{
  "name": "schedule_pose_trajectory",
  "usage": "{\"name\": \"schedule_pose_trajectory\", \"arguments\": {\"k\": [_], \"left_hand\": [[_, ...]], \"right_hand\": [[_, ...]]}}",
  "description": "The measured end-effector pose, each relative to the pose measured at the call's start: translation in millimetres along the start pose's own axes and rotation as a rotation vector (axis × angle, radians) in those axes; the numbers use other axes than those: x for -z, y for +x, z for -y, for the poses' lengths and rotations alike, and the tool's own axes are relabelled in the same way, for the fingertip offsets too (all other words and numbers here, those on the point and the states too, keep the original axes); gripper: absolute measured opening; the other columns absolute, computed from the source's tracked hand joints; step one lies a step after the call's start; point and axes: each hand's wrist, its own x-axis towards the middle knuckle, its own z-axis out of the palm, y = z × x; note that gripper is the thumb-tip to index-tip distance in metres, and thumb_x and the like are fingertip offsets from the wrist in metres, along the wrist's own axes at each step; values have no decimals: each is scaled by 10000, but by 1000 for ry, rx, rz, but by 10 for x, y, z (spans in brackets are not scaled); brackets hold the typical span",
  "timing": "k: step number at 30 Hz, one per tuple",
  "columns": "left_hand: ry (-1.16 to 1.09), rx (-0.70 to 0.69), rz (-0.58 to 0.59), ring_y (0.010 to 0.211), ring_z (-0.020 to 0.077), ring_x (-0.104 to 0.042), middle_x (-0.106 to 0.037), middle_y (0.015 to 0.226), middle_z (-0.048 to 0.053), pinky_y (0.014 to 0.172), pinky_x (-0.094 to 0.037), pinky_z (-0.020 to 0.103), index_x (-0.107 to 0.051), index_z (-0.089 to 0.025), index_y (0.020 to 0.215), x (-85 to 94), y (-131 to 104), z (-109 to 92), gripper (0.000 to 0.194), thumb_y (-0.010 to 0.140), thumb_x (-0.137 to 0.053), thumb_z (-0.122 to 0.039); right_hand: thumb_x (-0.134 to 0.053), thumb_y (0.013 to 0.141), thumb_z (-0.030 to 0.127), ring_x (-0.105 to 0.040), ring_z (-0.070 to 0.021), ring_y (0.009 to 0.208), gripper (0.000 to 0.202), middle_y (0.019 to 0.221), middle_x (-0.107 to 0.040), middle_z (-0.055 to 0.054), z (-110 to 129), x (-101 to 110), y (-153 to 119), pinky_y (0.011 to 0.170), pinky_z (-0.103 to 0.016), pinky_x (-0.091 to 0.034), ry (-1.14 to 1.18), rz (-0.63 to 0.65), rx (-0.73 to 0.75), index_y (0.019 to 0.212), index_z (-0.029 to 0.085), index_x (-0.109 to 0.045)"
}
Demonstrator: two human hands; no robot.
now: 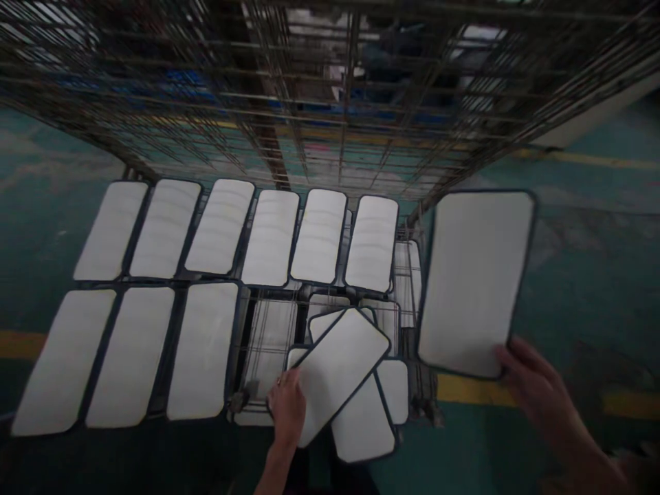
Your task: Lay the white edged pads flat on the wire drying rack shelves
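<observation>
With my right hand I grip the lower right corner of a white rectangular panel with a dark rim, held up to the right of the wire cage. My left hand is closed at the left edge of a similar white panel, which lies slanted over other panels. Beneath it, another white panel points toward me, and more corners stick out around it. The fingertips of my left hand are partly hidden.
A wire cage rises behind the panels. Inside it stand a back row of panels and a front left row in neat stacks. Wire mesh crosses the front middle. Green floor with yellow lines surrounds the cage.
</observation>
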Motion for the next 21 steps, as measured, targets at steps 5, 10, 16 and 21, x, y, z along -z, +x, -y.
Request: {"name": "schedule_pose_trajectory", "arguments": {"k": [5, 10, 16, 21], "left_hand": [[-337, 133, -246, 1143, 247, -513, -524, 1248, 169, 952, -437, 388, -480, -85, 1220, 335, -61, -169, 513, 878, -321, -433], [-283, 4, -191, 1188, 275, -454, -537, 1212, 157, 1053, -332, 430, -553, -119, 1119, 428, 14, -180, 512, 831, -386, -507], [136, 63, -550, 1291, 356, -302, -386, 1327, 261, 1080, -237, 510, -366, -7, 1322, 758, 480, 653, 726, 781, -493, -474], [182, 344, -549, 1309, 403, -256, -315, 1365, 294, 1059, -255, 545, -266, 3, 1350, 1290, 868, 1348, 884, 688, -624, -463]], "right_hand": [[-397, 822, 560, -672, -272, 814, 464, 928, -702, -109, -45, -906, -798, 705, -427, -579, -208, 347, 311, 971, 203, -653], [-405, 842, 323, -368, -327, 1282, 493, 1357, -437, -184, 441, -1515, -253, 1029, -569, -317, -434, 188, 472, 1297, 140, -455], [-616, 655, 82, -10, -402, 1368, 826, 1503, -152, -151, 1011, -2089, 1021, 1047, -657, -103, -710, 297, 681, 1407, 118, -277], [-410, 666, -45, -251, -363, 1332, 608, 1388, -395, -193, 1149, -1984, 1290, 1061, -539, -278, -788, 382, 765, 1265, 35, -482]]}}
